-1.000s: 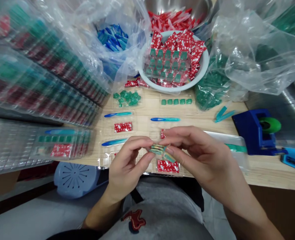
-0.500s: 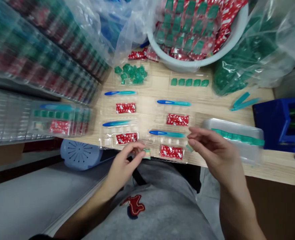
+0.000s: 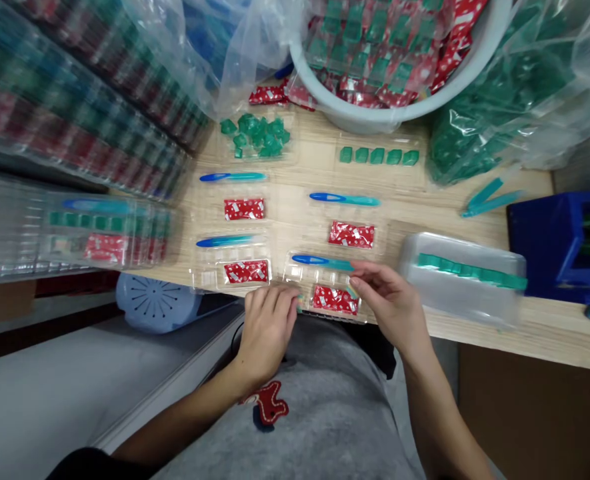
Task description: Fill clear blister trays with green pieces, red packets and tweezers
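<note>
My left hand [image 3: 267, 327] is at the table's near edge, fingers curled around a small stack of green tiles [image 3: 299, 305] that barely shows. My right hand [image 3: 389, 300] hovers over the nearest clear plastic tray [image 3: 295, 270], fingertips pinched on one small green tile [image 3: 353, 288]. That tray holds a blue pick [image 3: 322, 261] and a red packet [image 3: 335, 299]. Three more clear trays with blue picks and red packets [image 3: 245, 208] lie beyond on the wooden table [image 3: 549, 333].
A white bowl [image 3: 375, 117] of red packets and green tiles stands at the back. Bags of green tiles [image 3: 479, 127] lie right, stacked filled trays [image 3: 75, 133] left. A clear box with a green strip [image 3: 462, 277] and a blue tape dispenser [image 3: 565, 247] are at right.
My hands were together in front of me with the green tiles; they have parted and dropped to the nearest tray. The view has tilted down towards the table edge.
</note>
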Demonstrator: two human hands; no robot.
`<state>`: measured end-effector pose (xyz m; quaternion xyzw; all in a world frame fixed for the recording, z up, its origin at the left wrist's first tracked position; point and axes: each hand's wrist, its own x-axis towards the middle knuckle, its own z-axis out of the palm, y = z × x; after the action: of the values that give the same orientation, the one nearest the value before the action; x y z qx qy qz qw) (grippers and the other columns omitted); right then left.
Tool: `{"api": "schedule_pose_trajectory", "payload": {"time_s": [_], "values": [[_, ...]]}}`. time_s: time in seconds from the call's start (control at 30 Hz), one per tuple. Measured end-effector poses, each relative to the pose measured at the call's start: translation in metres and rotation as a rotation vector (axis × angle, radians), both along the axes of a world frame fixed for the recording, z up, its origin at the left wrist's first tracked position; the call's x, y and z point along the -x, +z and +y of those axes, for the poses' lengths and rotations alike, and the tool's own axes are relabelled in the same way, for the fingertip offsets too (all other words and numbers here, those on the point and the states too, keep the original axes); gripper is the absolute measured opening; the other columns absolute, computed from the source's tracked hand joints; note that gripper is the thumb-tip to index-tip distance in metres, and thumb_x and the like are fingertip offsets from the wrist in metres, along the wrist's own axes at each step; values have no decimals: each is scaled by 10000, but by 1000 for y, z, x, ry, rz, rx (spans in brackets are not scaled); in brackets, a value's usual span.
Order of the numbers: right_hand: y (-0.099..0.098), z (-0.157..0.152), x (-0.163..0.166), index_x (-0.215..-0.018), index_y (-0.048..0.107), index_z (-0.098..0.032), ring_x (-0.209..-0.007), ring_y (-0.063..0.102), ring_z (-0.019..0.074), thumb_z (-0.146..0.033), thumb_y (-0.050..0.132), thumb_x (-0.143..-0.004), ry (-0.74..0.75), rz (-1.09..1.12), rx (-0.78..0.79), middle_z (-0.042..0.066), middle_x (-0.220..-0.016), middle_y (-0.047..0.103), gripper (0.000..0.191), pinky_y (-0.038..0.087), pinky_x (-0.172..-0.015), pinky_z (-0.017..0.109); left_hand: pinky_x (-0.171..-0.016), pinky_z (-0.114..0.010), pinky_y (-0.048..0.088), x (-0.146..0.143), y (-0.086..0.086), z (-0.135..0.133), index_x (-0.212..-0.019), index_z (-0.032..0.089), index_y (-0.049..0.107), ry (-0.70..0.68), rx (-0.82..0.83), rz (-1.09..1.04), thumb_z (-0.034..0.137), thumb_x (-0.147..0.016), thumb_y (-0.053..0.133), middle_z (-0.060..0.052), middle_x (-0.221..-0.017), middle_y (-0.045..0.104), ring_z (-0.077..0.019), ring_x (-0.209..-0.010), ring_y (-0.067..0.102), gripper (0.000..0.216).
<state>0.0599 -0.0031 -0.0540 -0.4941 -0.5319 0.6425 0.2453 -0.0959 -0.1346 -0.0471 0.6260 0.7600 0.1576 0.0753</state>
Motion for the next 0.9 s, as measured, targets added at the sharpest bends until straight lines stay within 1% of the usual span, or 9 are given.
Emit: {"api": "schedule_pose_trajectory", "payload": {"time_s": [0.13, 0.33, 0.43, 0.53, 0.63, 0.73, 0.8, 0.9], "values": [[-6, -3, 0, -897, 735, -220, -708, 649, 131, -250, 716, -710, -11, 13, 43, 6, -769, 718, 190, 535, -656, 263, -754, -326, 369, 4, 2, 2, -970, 168, 566, -2, 23, -10, 80, -910, 528, -47, -905, 694, -221, -824, 551, 113], [-10, -5, 1, -891, 736, -221, -709, 639, 138, -272, 725, -706, -16, 27, 50, 10, -767, 715, 192, 525, -660, 276, -738, -338, 372, 8, 4, 1, -958, 175, 576, -12, 56, -1, 60, -891, 531, -34, -862, 678, -226, -802, 541, 140], [-11, -6, 3, -892, 736, -223, -702, 632, 136, -277, 722, -707, -23, 31, 49, 8, -761, 712, 193, 515, -652, 274, -741, -356, 365, 7, 3, 1, -972, 177, 601, -5, 88, 50, 78, -898, 534, -46, -871, 679, -238, -818, 536, 140], [-11, -7, 4, -892, 734, -222, -686, 621, 132, -277, 715, -710, -27, 26, 40, 4, -748, 706, 192, 503, -634, 268, -736, -363, 364, 8, 0, 1, -983, 174, 626, 24, 105, 119, 86, -899, 535, -77, -925, 669, -249, -839, 530, 152], [-11, -8, 4, -899, 729, -221, -688, 622, 138, -283, 707, -721, -18, 13, 24, 7, -754, 703, 190, 505, -635, 276, -756, -352, 383, 12, 0, 1, -979, 176, 626, 49, 73, 52, 94, -906, 527, -83, -962, 645, -237, -869, 534, 147], [-11, -8, 4, -912, 724, -227, -709, 632, 155, -287, 700, -743, 9, -11, 17, 18, -782, 705, 181, 518, -658, 300, -795, -346, 397, 16, 2, -1, -962, 187, 616, 11, 89, -78, 146, -928, 525, -69, -981, 628, -225, -913, 544, 105], [-10, -8, 4, -913, 721, -235, -712, 633, 165, -288, 702, -750, 23, -29, 15, 22, -787, 701, 173, 524, -663, 315, -798, -350, 396, 16, 2, -2, -937, 191, 621, -27, 106, -83, 169, -928, 542, -70, -981, 623, -228, -917, 542, 82], [-9, -8, 4, -905, 717, -253, -723, 638, 176, -288, 710, -754, 19, -38, 12, 25, -788, 699, 155, 534, -671, 329, -774, -354, 385, 15, 1, -2, -914, 193, 651, -44, 105, -12, 162, -910, 575, -84, -986, 626, -237, -896, 531, 82]]}}
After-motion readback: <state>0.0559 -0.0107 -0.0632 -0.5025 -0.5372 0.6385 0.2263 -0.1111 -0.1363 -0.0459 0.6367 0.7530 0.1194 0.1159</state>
